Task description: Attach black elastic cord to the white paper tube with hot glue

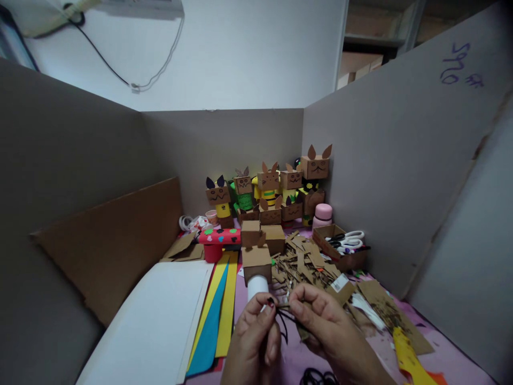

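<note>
My left hand [256,334] and my right hand [326,321] are close together at the lower middle of the head view. Both are pinched on thin black strands [285,329], which hang in loops between them. A small dark piece with a touch of red shows at my left fingertips, too small to name. Just beyond my hands is a white cylinder [257,285] against a cardboard box [256,261], with a smaller box [250,233] behind. More black cord [316,376] lies coiled at the bottom edge, below my right hand.
White sheets [148,326] and coloured paper [210,321] lie left. Cardboard scraps [300,262] are heaped right of the boxes, near a box of scissors [348,259]. A red spotted tube [220,236] and several cardboard animal figures [268,179] stand farther back, between grey partitions [401,149].
</note>
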{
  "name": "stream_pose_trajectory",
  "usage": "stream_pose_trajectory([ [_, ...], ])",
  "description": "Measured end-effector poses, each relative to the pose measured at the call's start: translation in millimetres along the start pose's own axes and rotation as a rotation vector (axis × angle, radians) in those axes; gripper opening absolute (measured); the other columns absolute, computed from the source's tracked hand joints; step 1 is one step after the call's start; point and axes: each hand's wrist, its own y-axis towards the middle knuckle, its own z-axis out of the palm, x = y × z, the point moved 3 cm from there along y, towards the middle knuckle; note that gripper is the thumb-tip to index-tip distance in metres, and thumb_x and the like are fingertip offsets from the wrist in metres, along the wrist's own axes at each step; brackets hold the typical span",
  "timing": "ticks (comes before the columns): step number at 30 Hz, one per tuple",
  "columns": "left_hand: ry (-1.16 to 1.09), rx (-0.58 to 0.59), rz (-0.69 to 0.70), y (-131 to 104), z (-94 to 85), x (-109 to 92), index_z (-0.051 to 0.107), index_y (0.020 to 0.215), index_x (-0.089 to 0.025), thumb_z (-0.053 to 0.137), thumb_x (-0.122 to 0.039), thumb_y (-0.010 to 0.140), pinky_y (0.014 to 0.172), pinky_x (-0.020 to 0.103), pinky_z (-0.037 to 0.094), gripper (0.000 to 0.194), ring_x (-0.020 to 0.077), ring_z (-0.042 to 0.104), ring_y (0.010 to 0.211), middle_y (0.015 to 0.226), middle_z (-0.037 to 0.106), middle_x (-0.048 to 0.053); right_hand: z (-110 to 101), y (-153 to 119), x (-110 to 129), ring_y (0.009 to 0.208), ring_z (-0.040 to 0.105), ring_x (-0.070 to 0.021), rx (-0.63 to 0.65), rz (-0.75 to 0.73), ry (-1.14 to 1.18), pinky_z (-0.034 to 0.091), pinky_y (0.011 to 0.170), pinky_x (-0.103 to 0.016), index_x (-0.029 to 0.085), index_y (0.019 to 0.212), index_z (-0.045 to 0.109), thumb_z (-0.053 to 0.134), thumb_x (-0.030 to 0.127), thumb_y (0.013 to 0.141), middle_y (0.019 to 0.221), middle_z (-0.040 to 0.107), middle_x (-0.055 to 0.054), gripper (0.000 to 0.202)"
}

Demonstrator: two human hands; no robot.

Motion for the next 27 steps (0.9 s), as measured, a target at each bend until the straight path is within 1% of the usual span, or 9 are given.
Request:
stream_pose_trajectory([
  [2,-0.046,0.024,-0.044,-1,0.0,-1,0.058,0.077,-0.019,0.081,-0.033,0.063,0.032,0.010,0.020,0.031,0.0009,0.023,0.028,0.029,0.042,-0.011,-2,0,0,0.034,0.016,-0.0005,0.014,-0.012,-0.025,0.011,0.033,-0.015,0.020,0.072,0.045,0.068,0.049,0.074,0.047,0.030,0.014,0.037],
  [5,-0.114,0.080,-0.119,-1,0.2,0,0.059,0.077,-0.019,0.080,-0.030,0.065,0.031,0.010,0.020,0.026,0.0011,0.024,0.026,0.028,0.045,-0.010,-5,0,3,0.038,0.020,-0.0016,0.014,-0.050,-0.139,0.014,0.035,-0.015,0.019,0.073,0.048,0.065,0.050,0.076,0.049,0.033,0.012,0.035],
  [9,-0.176,0.136,-0.085,4,-0.5,5,0.059,0.072,-0.018,0.080,-0.028,0.063,0.027,0.009,0.019,0.025,-0.0001,0.020,0.020,0.025,0.043,-0.011,-9,-4,8,0.045,0.031,-0.0051,-0.013,-0.134,-0.348,0.023,0.041,-0.017,0.018,0.077,0.056,0.061,0.048,0.080,0.053,0.039,0.008,0.030],
  [12,-0.160,0.129,-0.071,5,-2.4,8,0.060,0.072,-0.018,0.078,-0.025,0.066,0.027,0.008,0.024,0.021,-0.0003,0.026,0.020,0.028,0.051,-0.008,-8,-8,14,0.052,0.045,-0.0095,-0.017,-0.257,-0.528,0.035,0.048,-0.020,0.020,0.079,0.064,0.060,0.038,0.082,0.059,0.053,0.003,0.019],
  [14,-0.149,0.151,-0.077,5,-2.3,8,0.061,0.073,-0.017,0.078,-0.025,0.067,0.026,0.007,0.025,0.020,0.0005,0.032,0.020,0.030,0.055,-0.005,-5,-10,16,0.062,0.058,-0.0139,0.020,-0.350,-0.624,0.044,0.057,-0.024,0.023,0.082,0.069,0.058,0.030,0.083,0.067,0.065,-0.001,0.013],
  [17,-0.147,0.226,-0.112,5,0.3,7,0.060,0.073,-0.017,0.077,-0.028,0.067,0.024,0.007,0.027,0.022,0.0031,0.040,0.020,0.034,0.060,-0.002,-1,-12,18,0.074,0.068,-0.0167,0.091,-0.427,-0.742,0.049,0.069,-0.025,0.027,0.091,0.072,0.056,0.021,0.084,0.077,0.074,-0.002,0.018],
  [19,-0.120,0.240,-0.126,4,1.6,7,0.058,0.076,-0.017,0.076,-0.030,0.069,0.024,0.008,0.031,0.023,0.0052,0.046,0.023,0.039,0.065,0.001,2,-12,19,0.067,0.069,-0.0151,0.131,-0.467,-0.830,0.050,0.064,-0.023,0.028,0.097,0.071,0.054,0.020,0.086,0.074,0.075,-0.001,0.021],
  [22,-0.076,0.210,-0.126,1,1.1,6,0.055,0.078,-0.017,0.073,-0.030,0.072,0.027,0.007,0.035,0.024,0.0074,0.054,0.028,0.045,0.068,0.004,5,-13,20,0.058,0.067,-0.0133,0.188,-0.540,-0.944,0.049,0.057,-0.021,0.025,0.101,0.070,0.050,0.021,0.090,0.068,0.074,-0.002,0.024],
  [27,0.001,0.236,-0.159,1,-1.6,11,0.050,0.080,-0.018,0.067,-0.031,0.077,0.029,0.008,0.039,0.022,0.0087,0.057,0.030,0.047,0.069,0.006,3,-16,19,0.059,0.067,-0.0136,0.221,-0.612,-1.192,0.047,0.056,-0.021,0.020,0.090,0.069,0.047,0.018,0.091,0.066,0.072,-0.003,0.022],
])
